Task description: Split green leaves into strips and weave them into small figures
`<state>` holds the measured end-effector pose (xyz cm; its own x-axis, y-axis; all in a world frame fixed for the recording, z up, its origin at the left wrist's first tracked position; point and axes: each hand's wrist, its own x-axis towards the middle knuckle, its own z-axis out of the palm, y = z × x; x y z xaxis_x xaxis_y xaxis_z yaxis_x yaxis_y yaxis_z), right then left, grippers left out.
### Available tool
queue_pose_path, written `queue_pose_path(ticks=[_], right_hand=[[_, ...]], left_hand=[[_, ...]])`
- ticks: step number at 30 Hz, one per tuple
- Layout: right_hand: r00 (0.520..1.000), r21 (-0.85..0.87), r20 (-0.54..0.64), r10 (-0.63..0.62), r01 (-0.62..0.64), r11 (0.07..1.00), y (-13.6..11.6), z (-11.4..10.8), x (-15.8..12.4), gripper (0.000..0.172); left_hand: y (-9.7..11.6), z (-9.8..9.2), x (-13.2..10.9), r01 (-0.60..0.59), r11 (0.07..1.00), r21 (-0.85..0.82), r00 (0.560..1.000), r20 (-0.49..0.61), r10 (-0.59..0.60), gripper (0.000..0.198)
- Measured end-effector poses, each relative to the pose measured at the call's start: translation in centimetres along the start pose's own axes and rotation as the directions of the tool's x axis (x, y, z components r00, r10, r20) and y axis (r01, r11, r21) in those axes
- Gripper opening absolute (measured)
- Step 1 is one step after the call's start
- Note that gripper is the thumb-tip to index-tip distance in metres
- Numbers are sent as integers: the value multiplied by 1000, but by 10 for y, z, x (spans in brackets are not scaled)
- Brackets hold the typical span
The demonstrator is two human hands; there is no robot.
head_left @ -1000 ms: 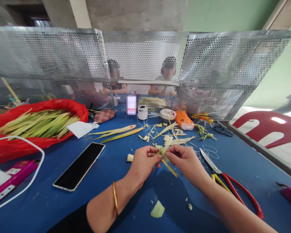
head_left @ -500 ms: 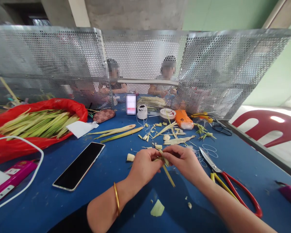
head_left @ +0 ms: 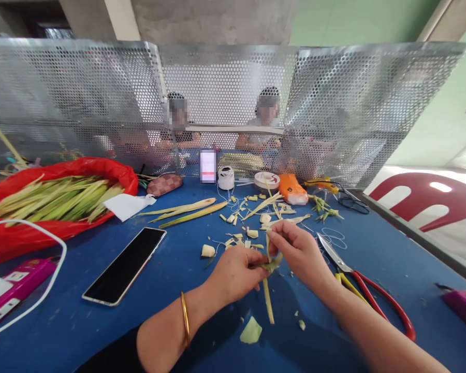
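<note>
Over the blue table, my left hand (head_left: 238, 270) pinches a folded piece made of pale green leaf strips (head_left: 272, 266). A strip end (head_left: 269, 303) hangs from it toward me. My right hand (head_left: 294, 247) is closed, with thumb and forefinger on an upright strip at the top of the piece. My fingers hide part of the folds. Beyond the hands lie cut leaf scraps (head_left: 252, 233), and a pale leaf piece (head_left: 251, 330) lies nearer me. Red-handled scissors (head_left: 367, 290) rest to the right, beside a yellow-handled tool (head_left: 347, 285).
At left, a red bag (head_left: 118, 168) holds many long leaf strips. A black-screened phone (head_left: 126, 265) and a purple power strip (head_left: 23, 285) lie nearby. A thread spool (head_left: 226, 178), tape roll (head_left: 267, 181) and orange packet (head_left: 292, 188) stand before a perforated metal screen (head_left: 225, 77); two people sit behind it.
My right hand has moved up and away from my left, drawing a strip upright. The hanging strip end now points more straight toward me. The view has shifted slightly.
</note>
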<state>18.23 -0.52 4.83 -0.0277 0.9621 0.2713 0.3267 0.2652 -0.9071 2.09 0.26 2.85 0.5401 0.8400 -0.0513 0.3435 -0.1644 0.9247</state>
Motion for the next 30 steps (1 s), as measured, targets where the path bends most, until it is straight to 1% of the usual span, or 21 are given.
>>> queue_pose_path(ticks=[4,8,12,15,19,21,26,30], right_hand=[[999,76,-21,-42,43,996,0,2,-2,21],[998,90,-7,-55,56,994,2,3,-2,20],[998,69,7,-64,63,996,2,3,-2,19],[998,58,7,-69,68,996,1,3,-2,18],[996,62,16,-87,86,994,1,3,-3,19],[995,58,13,-97,96,994,1,4,-4,18],[989,50,9,-148,148,988,3,6,-6,18],[989,43,49,-143,141,989,5,7,-8,17]], left_hand=[[7,-3,0,43,994,-97,998,45,-39,12],[13,-7,-1,152,968,-198,986,101,-134,8],[16,-8,0,206,929,-308,975,150,-166,11],[17,-9,1,223,895,-387,972,159,-174,17],[14,-10,2,249,838,-485,967,167,-191,36],[12,-10,2,255,813,-523,966,177,-189,39],[12,-9,2,255,802,-540,966,187,-181,42],[13,-6,1,276,806,-524,960,186,-209,39]])
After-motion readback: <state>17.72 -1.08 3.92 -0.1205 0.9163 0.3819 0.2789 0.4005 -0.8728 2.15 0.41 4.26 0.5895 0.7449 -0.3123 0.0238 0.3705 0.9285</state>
